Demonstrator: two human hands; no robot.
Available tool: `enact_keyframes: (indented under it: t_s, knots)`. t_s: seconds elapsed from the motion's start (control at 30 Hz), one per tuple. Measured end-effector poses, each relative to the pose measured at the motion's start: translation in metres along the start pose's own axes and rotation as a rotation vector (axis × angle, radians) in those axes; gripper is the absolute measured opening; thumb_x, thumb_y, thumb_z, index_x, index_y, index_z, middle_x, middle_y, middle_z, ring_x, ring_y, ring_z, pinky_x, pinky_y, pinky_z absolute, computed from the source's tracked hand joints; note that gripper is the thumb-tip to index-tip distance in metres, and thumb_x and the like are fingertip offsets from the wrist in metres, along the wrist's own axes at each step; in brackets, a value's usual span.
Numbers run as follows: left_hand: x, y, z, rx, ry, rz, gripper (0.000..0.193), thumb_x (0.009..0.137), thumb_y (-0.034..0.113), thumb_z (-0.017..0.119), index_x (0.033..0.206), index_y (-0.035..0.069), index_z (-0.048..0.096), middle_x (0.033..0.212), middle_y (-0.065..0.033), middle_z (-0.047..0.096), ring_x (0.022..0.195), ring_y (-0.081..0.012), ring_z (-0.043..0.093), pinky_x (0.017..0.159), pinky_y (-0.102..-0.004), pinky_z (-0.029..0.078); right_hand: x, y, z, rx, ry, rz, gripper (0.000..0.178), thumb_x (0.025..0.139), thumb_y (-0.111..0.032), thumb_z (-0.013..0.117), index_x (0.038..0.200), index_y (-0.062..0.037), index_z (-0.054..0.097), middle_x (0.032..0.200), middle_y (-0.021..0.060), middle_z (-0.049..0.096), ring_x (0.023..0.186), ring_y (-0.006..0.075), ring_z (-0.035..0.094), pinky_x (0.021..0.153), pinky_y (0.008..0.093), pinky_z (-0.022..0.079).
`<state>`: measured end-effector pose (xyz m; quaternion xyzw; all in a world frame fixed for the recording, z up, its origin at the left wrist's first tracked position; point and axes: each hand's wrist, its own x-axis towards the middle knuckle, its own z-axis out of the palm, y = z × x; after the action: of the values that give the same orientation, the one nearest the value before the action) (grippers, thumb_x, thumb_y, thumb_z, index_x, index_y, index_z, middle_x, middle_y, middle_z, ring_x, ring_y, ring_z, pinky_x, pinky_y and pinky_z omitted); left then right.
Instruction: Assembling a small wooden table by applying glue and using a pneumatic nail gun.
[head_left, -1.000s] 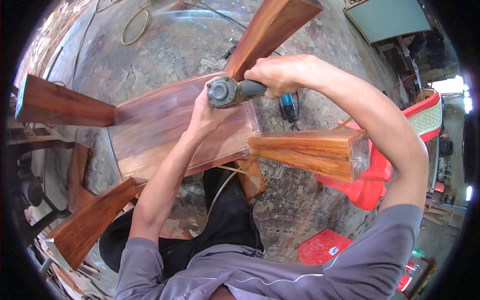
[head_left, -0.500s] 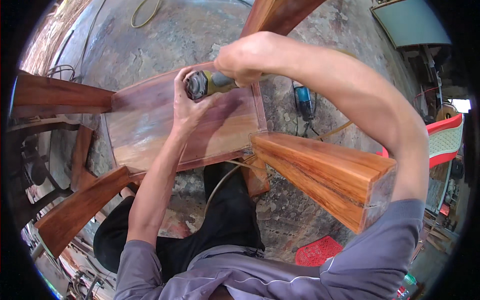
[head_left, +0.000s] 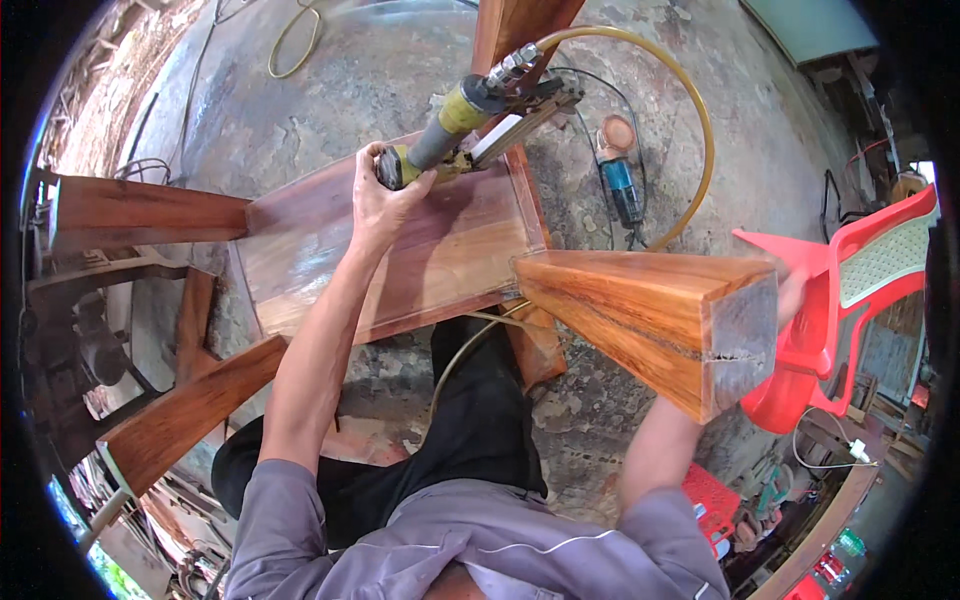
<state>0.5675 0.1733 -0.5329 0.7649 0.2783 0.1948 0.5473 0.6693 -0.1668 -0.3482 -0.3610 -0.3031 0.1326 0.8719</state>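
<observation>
My left hand [head_left: 376,203] is closed around the head of a yellow-and-grey air nail gun [head_left: 440,133]. The nail gun is over the far edge of an overturned wooden piece of furniture, whose broad underside panel [head_left: 455,255] lies before me. A thick orange-brown leg [head_left: 615,300] sticks out from its near right corner. Beyond this leg's end, beside a red plastic chair [head_left: 825,290], part of my right hand [head_left: 792,288] shows, blurred. The leg covers most of that hand and its wrist, so its fingers cannot be made out.
A yellowish air hose [head_left: 706,130] loops from the nail gun to the right. On the floor lies a blue power tool [head_left: 621,185] with a round pad and cord. More wooden legs [head_left: 150,212] stick out left and far. A red perforated plastic piece [head_left: 712,500] is at lower right.
My right hand has let go of the nail gun and moved right and nearer, behind the thick leg. My left hand still holds the nail gun. The view has shifted slightly.
</observation>
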Motion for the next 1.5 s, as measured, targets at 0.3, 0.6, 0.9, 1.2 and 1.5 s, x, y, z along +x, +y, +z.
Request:
enact_keyframes:
  t_s: [0.3,0.6,0.9,1.2,1.5]
  knots:
    - [0.011,0.006,-0.007,0.136,-0.081,0.071,0.064,0.076,0.033,0.091,0.119,0.0,0.056,0.098,-0.007,0.061,0.088,-0.018,0.056,0.082,-0.0337,0.051,-0.094,0.235,0.138,-0.823,0.709,0.141,0.025,0.099,-0.023,0.07,0.099,0.0015,0.064,0.082,0.016,0.067,0.075,0.0315,0.068,0.068,0.0394,0.052]
    - [0.015,-0.003,-0.011,0.228,-0.033,0.215,0.065,0.078,0.028,0.089,0.121,-0.003,0.051,0.103,-0.0101,0.061,0.094,-0.0183,0.056,0.084,-0.035,0.049,0.003,0.295,0.117,-1.16,0.795,0.076,0.062,0.085,-0.039,0.082,0.123,0.004,0.057,0.113,0.023,0.06,0.109,0.0403,0.058,0.092,0.0486,0.049]
    - [0.028,0.012,-0.009,0.224,-0.109,0.172,0.065,0.078,0.029,0.088,0.121,-0.003,0.051,0.099,-0.0081,0.058,0.09,-0.0173,0.053,0.08,-0.0335,0.047,0.01,0.302,0.102,-1.716,0.7,-0.288,0.053,0.085,-0.031,0.083,0.113,0.0057,0.057,0.111,0.0245,0.059,0.103,0.0411,0.059,0.089,0.0494,0.049]
    - [0.033,0.019,-0.003,0.251,-0.099,0.143,0.067,0.077,0.03,0.089,0.124,0.0,0.051,0.098,-0.0082,0.061,0.088,-0.018,0.056,0.081,-0.0346,0.049,0.026,0.307,0.099,-1.11,0.9,-0.075,0.052,0.089,-0.033,0.081,0.115,0.0048,0.057,0.108,0.0232,0.059,0.1,0.0418,0.06,0.087,0.0496,0.049]
    - [0.034,0.022,-0.005,0.257,-0.11,0.131,0.065,0.079,0.031,0.088,0.123,0.0,0.051,0.1,-0.0114,0.064,0.092,-0.0199,0.059,0.084,-0.0358,0.05,0.02,0.306,0.093,-0.971,0.83,-0.097,0.049,0.089,-0.032,0.082,0.109,0.0043,0.057,0.105,0.0234,0.058,0.096,0.0411,0.061,0.083,0.0491,0.05]
